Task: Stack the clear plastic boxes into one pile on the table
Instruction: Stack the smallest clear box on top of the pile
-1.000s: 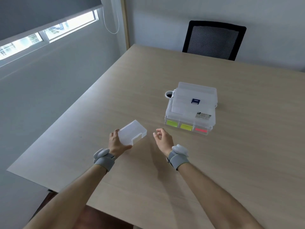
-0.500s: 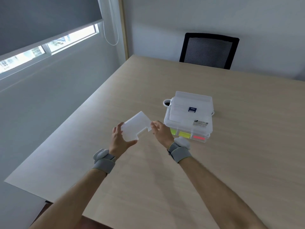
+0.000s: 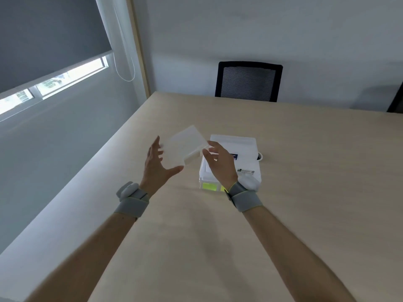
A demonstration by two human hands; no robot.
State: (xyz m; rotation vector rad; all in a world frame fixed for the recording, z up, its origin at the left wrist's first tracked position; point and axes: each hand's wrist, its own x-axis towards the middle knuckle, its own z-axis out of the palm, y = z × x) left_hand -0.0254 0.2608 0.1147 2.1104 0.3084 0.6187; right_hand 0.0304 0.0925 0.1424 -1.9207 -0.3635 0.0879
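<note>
A small clear plastic box [image 3: 184, 149] is up in the air, tilted, just left of the pile. My left hand [image 3: 158, 168] cradles it from the left, fingers spread behind it and thumb under its lower corner. My right hand [image 3: 218, 162] pinches the box's right edge with its fingertips. The pile of clear plastic boxes [image 3: 237, 147] stands on the table [image 3: 305, 192] under and behind my right hand; green and yellow notes [image 3: 209, 186] show through its front. My right wrist hides part of the pile's front.
A small white round object [image 3: 260, 156] lies against the pile's right side. A black mesh chair [image 3: 248, 81] stands at the table's far edge and another dark chair [image 3: 396, 101] at the far right. The table's left edge runs along the window wall.
The small box has risen off the table and moved right and away, towards the pile. My right hand joined the left on it. The view has tipped up.
</note>
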